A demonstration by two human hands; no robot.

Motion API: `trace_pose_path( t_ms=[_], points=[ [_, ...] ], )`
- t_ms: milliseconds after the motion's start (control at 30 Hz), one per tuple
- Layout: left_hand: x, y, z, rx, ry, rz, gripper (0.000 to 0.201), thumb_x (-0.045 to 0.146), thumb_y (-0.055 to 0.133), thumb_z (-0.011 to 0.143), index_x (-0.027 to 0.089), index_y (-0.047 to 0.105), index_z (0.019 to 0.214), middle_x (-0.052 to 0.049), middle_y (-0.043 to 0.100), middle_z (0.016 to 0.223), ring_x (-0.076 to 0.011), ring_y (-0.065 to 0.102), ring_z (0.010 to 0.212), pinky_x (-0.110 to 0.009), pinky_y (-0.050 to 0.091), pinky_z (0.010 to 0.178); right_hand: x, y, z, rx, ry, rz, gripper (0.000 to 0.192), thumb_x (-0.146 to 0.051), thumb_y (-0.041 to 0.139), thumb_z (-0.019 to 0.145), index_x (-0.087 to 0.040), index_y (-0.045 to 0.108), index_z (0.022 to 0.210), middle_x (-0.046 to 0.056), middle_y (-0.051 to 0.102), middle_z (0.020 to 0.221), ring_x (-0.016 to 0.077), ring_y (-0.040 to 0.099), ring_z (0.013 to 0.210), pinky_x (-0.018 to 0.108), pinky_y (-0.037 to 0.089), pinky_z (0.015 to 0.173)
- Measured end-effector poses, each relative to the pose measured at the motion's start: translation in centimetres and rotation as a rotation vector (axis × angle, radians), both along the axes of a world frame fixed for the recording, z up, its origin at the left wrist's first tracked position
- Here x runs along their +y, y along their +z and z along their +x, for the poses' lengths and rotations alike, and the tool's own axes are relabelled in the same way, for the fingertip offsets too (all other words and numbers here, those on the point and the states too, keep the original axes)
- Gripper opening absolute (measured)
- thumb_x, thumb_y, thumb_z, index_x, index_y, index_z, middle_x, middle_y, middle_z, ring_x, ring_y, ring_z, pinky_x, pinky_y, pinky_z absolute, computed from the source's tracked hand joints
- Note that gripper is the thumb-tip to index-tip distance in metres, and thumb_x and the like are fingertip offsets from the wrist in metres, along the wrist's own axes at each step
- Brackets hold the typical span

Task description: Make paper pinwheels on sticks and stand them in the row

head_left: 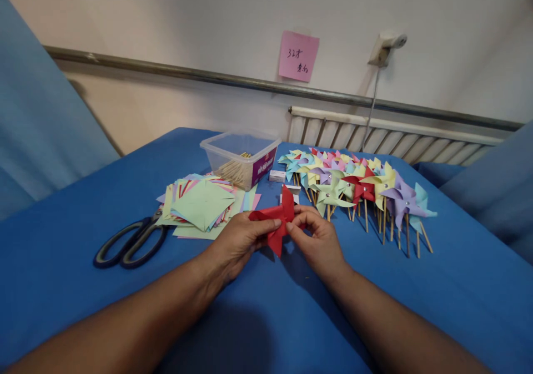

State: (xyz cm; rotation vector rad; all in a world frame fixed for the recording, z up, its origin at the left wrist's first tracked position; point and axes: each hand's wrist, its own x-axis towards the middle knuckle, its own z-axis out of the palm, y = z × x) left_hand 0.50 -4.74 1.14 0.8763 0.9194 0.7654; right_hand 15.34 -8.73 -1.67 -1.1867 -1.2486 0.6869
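Observation:
Between my hands, above the blue-covered table [308, 313], is a red paper pinwheel [276, 242] with its blades folded in. My left hand [244, 235] grips it from the left, the thumb lying across the paper near its middle. From the right, my right hand [315, 235] pinches the pinwheel at its centre. Whether a pin or a stick sits between the fingers is hidden. Just behind the pinwheel lies a small open white box [296, 191], partly covered by the red paper.
Left stands a stack of coloured paper squares [202, 202] with large scissors [130, 244] beside it. Behind is a clear plastic tub [233, 163] holding wooden sticks, near a small closed box [277, 176]. Finished pinwheels [366, 188] on sticks lie at right, before a radiator [400, 135].

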Motion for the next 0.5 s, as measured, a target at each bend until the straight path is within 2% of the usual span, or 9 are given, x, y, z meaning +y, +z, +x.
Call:
trace_pose_path(
  t_ms=[500],
  points=[
    [-0.03,-0.03,-0.05,0.002,-0.005,0.004,0.031,0.022,0.077,0.065,0.011,0.072,0.094,-0.008,0.073,0.084,-0.0158,0.066,0.074,-0.026,0.051,0.073,-0.01,-0.02,-0.07,0.041,0.006,-0.027,0.010,-0.022,0.063,0.072,-0.019,0.061,0.062,0.007,0.064,0.100,0.0214,0.060,0.094,0.036,0.043,0.088]
  ],
)
